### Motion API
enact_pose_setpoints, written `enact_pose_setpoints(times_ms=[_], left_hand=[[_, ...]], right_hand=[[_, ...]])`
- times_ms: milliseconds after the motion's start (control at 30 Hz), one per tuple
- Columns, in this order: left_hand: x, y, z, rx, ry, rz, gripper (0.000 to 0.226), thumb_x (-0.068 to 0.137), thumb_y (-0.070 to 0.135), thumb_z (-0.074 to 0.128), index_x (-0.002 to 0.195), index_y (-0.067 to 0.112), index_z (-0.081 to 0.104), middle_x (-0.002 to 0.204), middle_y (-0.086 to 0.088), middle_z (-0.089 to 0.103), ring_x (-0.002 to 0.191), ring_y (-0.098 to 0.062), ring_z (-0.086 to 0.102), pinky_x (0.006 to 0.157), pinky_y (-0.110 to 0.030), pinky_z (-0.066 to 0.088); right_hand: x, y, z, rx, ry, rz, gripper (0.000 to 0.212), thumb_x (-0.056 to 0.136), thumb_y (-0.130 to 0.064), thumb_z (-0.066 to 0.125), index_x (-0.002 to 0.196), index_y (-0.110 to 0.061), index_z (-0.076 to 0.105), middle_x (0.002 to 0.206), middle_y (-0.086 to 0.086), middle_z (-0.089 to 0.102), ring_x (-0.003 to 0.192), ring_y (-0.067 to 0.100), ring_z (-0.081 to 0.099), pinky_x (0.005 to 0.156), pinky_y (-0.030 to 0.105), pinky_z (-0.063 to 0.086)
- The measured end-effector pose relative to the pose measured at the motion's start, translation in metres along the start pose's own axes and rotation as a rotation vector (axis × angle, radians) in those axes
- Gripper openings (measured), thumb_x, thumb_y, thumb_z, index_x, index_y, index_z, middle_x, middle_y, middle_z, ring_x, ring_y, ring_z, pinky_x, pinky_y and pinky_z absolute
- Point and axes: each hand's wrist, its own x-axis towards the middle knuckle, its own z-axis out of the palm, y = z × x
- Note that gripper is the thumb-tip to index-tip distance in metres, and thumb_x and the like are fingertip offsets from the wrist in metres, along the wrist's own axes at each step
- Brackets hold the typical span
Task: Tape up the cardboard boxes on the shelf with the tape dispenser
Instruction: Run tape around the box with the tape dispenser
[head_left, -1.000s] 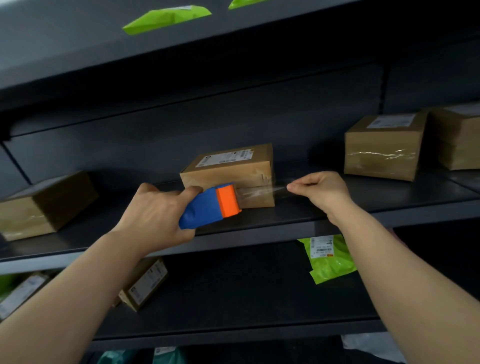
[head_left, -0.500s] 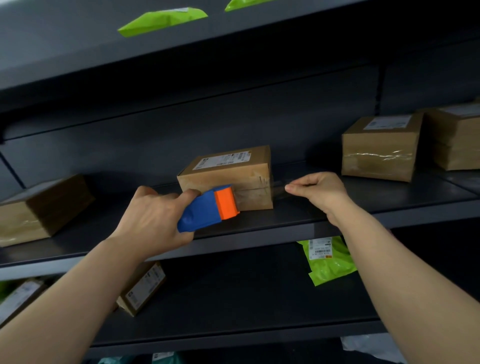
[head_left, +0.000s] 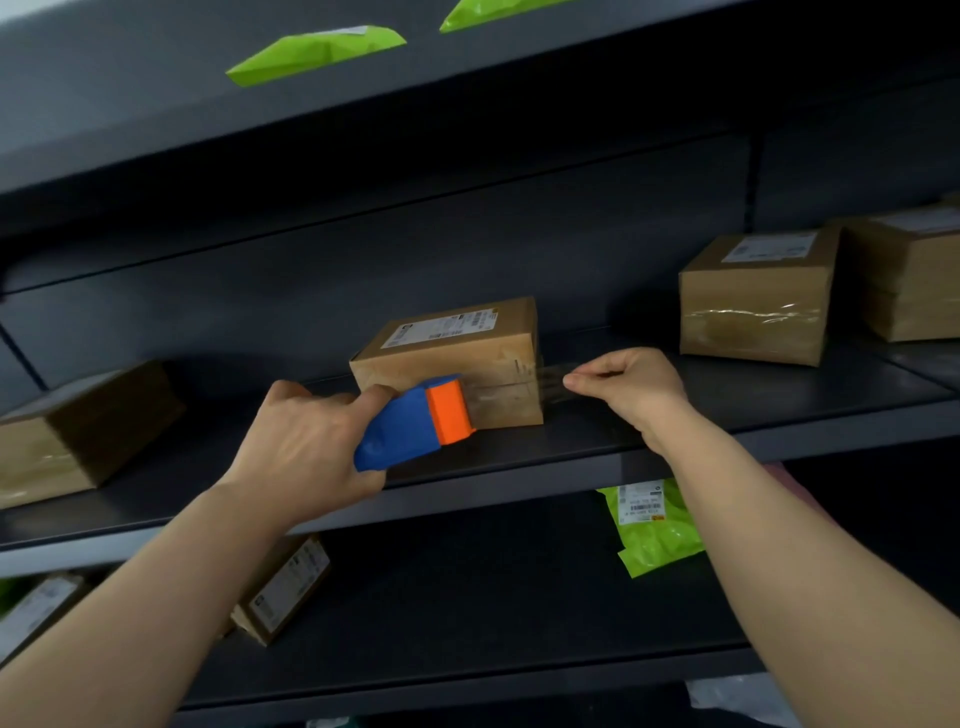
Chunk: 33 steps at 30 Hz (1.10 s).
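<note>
Here we look from head height into a dark grey shelving unit, with 2 bare forearms reaching in. On the middle shelf (head_left: 571, 449), close to its near edge and about centre, sits a small cardboard box (head_left: 457, 353) with a white label on top.

The left hand (head_left: 306, 447) is wrapped around the blue body of a tape dispenser (head_left: 415, 423), fingers curled firmly on it. The dispenser's orange mouth sits against the near face of the box, toward its left end. The right hand (head_left: 628, 387) is just past the box's right corner, thumb and forefinger pressed together on the free end of a clear tape strip (head_left: 550, 382).

The strip runs from the dispenser across the near face and beyond the right corner. We cannot tell whether it already sticks to the cardboard. We judge that the pinch holds the tape taut and level along the box's seam, so it can go down flat and wrap the corner.

Well apart to the right stands a second box (head_left: 753, 296) with glossy tape across its front, and a third box (head_left: 914, 280) just beside it. Another box (head_left: 78, 426) sits far left. Green mailer bags (head_left: 654, 530) lie on the shelves below and above.
</note>
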Motion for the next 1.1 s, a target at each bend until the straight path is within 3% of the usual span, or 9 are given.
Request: enact_pose_setpoints(times_ms=[133,700,767,833,900,1033,1100], left_hand=[[0.001,0.000,0.000,-0.010,0.015,-0.003,0.070,0.051,0.041,0.078,0.115,0.020,0.058,0.055,0.009,0.054,0.042,-0.020,0.050,0.065,-0.037,0.046],[0.005,-0.003,0.008,-0.023,0.033,-0.010,0.071,0.056,0.047,0.073,0.119,0.025,0.052,0.058,0.011,0.056,0.045,-0.015,0.053,0.072,-0.037,0.048],[0.006,-0.004,0.009,-0.027,0.037,-0.004,0.071,0.056,0.048,0.073,0.120,0.025,0.052,0.059,0.010,0.057,0.046,-0.015,0.054,0.073,-0.037,0.048],[0.007,-0.004,0.009,-0.030,0.043,0.001,0.072,0.056,0.048,0.074,0.120,0.024,0.053,0.060,0.010,0.058,0.046,-0.015,0.054,0.073,-0.038,0.049],[0.007,-0.004,0.010,-0.032,0.050,0.005,0.073,0.054,0.048,0.075,0.120,0.024,0.054,0.060,0.010,0.058,0.046,-0.015,0.054,0.072,-0.038,0.049],[0.008,-0.005,0.012,-0.040,0.059,0.008,0.075,0.053,0.046,0.076,0.121,0.024,0.052,0.059,0.010,0.058,0.045,-0.015,0.053,0.072,-0.038,0.049],[0.008,-0.006,0.014,-0.034,0.059,0.010,0.076,0.053,0.047,0.076,0.121,0.024,0.052,0.059,0.010,0.057,0.045,-0.015,0.053,0.072,-0.038,0.049]], right_hand=[[0.004,0.000,0.004,-0.039,0.019,-0.002,0.011,0.071,-0.036,0.085,0.073,-0.033,0.074,0.087,-0.014,0.071,0.093,0.008,0.063,0.086,0.032,0.052],[0.008,-0.008,0.023,-0.086,-0.003,-0.043,0.018,0.067,-0.040,0.086,0.077,-0.038,0.071,0.081,-0.015,0.071,0.089,0.008,0.065,0.095,0.042,0.049],[0.008,-0.007,0.024,-0.086,0.003,-0.034,0.024,0.067,-0.042,0.085,0.087,-0.038,0.072,0.083,-0.015,0.070,0.092,0.010,0.065,0.096,0.043,0.048],[0.008,-0.008,0.024,-0.101,0.015,-0.018,0.052,0.066,-0.045,0.085,0.114,-0.035,0.066,0.084,-0.016,0.066,0.099,0.012,0.064,0.099,0.044,0.046],[0.007,-0.009,0.024,-0.104,0.046,-0.006,0.065,0.067,-0.045,0.085,0.125,-0.031,0.059,0.086,-0.016,0.064,0.101,0.013,0.063,0.097,0.041,0.047],[0.004,-0.011,0.026,-0.104,0.066,-0.015,0.023,0.083,-0.024,0.073,0.104,-0.030,0.064,0.086,-0.017,0.063,0.095,0.010,0.063,0.080,0.026,0.046],[0.003,-0.013,0.030,-0.112,-0.025,-0.048,0.026,0.086,-0.009,0.065,0.102,-0.031,0.067,0.095,-0.015,0.068,0.100,0.008,0.063,0.085,0.024,0.047]])
